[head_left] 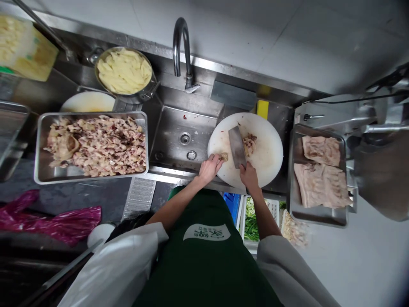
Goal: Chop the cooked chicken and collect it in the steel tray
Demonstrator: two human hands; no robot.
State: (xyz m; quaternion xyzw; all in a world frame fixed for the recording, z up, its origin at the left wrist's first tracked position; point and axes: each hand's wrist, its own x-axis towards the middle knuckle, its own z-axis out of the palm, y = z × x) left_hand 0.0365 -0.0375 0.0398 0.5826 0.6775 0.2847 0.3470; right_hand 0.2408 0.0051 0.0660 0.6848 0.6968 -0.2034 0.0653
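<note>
"What surface?"
"Round white chopping board (268,147) beside the stainless-steel sink (171,128), grey wall (243,34) behind."
"On it?"
"Left hand (209,169) pinching a small tan chunk (224,157); right hand (249,177) gripping a rectangular steel cleaver (236,146)."

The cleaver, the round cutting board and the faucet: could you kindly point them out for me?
Cleaver (237,147): head view, middle of the blade.
Round cutting board (267,155): head view, bare surface toward the right.
Faucet (177,54): head view, the downward end of the spout.
</note>
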